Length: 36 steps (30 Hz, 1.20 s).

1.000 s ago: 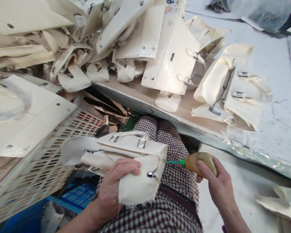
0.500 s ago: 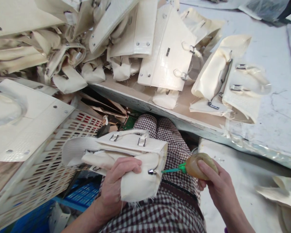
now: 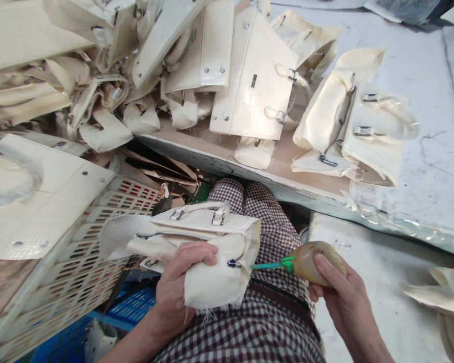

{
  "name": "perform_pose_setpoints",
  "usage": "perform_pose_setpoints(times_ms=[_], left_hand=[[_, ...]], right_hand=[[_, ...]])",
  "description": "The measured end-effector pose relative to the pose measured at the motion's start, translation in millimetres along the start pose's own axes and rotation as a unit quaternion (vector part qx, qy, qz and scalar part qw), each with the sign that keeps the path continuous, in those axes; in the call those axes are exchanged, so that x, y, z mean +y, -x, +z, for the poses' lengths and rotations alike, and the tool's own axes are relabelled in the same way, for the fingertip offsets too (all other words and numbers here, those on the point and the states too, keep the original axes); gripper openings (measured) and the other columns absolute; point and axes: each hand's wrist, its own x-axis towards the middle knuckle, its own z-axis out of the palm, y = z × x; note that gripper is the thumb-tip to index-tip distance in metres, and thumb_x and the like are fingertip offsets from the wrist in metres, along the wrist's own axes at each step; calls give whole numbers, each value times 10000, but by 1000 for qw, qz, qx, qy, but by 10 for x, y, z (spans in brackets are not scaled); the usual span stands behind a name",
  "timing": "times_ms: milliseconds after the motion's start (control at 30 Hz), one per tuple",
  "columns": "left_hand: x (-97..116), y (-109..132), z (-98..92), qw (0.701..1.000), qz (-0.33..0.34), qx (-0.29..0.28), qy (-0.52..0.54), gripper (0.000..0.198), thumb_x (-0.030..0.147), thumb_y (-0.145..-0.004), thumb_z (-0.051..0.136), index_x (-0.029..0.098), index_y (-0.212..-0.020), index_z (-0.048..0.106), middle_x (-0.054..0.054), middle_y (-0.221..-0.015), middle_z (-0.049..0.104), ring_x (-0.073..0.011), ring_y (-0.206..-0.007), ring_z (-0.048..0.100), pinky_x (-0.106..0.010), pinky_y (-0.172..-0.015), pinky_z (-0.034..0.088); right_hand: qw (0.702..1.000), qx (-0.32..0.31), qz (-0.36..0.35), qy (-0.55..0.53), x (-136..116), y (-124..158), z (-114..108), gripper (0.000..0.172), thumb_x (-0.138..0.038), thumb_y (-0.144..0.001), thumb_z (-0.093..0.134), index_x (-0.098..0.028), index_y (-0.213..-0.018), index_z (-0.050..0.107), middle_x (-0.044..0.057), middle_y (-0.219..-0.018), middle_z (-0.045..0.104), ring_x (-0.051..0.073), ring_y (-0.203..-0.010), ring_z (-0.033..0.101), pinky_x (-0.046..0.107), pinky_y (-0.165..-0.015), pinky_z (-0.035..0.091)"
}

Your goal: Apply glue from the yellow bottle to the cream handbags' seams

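My left hand (image 3: 177, 287) is closed around a cream handbag (image 3: 196, 237) held over my lap, with its fabric lining folded out under my fingers and a zipper pull showing by the edge. My right hand (image 3: 338, 297) grips a small squeeze bottle (image 3: 314, 254) of amber liquid. Its green nozzle (image 3: 268, 265) points left and touches the bag's edge next to the zipper pull. Two metal buckles sit on the bag's top flap.
A worktable edge (image 3: 227, 164) runs across in front of my knees, heaped with several cream bag panels and half-made bags (image 3: 257, 85). A white slotted crate (image 3: 79, 262) stands at my left, topped with a large cream panel (image 3: 30, 201). A pale surface (image 3: 382, 272) lies at right.
The nozzle tip has stayed at the bag's edge by the zipper pull. The bag and both hands shifted slightly; the view tilted a little, so the table's bags sit higher in the picture.
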Motion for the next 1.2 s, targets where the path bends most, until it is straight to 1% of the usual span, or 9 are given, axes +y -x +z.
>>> perform_pose_setpoints(times_ms=[200,367,533,600,700,767,967,1033,1200], left_hand=[[6,15,-24,1000,0,-12,-8,124,310,-956,696,228,-930,786,-57,-918,781,-224,-858,717,-281,-781,596],[-10,48,-31,999,-24,-23,20,147,320,-977,677,242,-954,799,-53,-935,780,-218,-891,711,-273,-811,587],[-6,33,-25,999,-29,-18,23,157,335,-970,692,232,-945,808,-66,-928,782,-233,-881,718,-294,-803,598],[1,29,-22,999,-30,-18,26,153,329,-971,691,235,-942,808,-63,-929,782,-231,-883,719,-292,-807,600],[15,27,-19,999,-35,-14,27,149,351,-973,701,249,-948,806,-49,-944,781,-214,-896,718,-268,-826,595],[20,26,-19,999,-30,-16,26,151,377,-969,715,257,-961,805,-40,-942,781,-202,-893,717,-252,-829,592],[-17,34,-18,999,-30,-24,8,209,419,-965,718,233,-939,809,-71,-912,777,-236,-870,727,-297,-790,613],[-34,40,-20,999,-25,-25,9,193,401,-966,718,231,-945,805,-68,-914,777,-235,-873,726,-295,-788,613],[-41,31,-17,999,-23,-15,23,123,354,-948,743,252,-972,808,-46,-937,780,-218,-891,716,-271,-805,602]], right_hand=[[999,-22,-7,40,16,17,54,350,-507,-838,832,-187,-934,725,-4,-567,563,178,-464,470,319,-451,410],[994,27,-30,99,23,-58,14,465,-559,-783,855,-181,-1017,717,-8,-616,603,182,-478,497,323,-460,415],[989,55,-57,121,57,-137,-55,494,-574,-786,852,-172,-1038,712,-14,-602,603,184,-498,506,312,-478,423],[992,44,-54,104,76,-117,-56,485,-575,-772,854,-177,-1011,715,-10,-586,594,194,-477,496,324,-454,410],[997,0,-33,65,88,-50,-23,399,-544,-818,823,-199,-983,710,-24,-548,552,195,-459,473,325,-453,389],[998,-8,-25,57,88,-28,1,386,-538,-827,821,-206,-987,707,-25,-569,568,187,-465,473,318,-460,385],[981,79,-67,165,90,-180,-16,542,-612,-777,835,-174,-1072,716,-10,-601,633,201,-493,530,337,-515,466],[973,109,-80,186,104,-248,-37,577,-637,-756,833,-168,-1073,717,6,-666,667,205,-528,553,337,-525,486],[959,131,-118,220,246,-361,-142,632,-664,-733,826,-164,-1106,720,83,-952,743,286,-815,665,373,-677,559]])
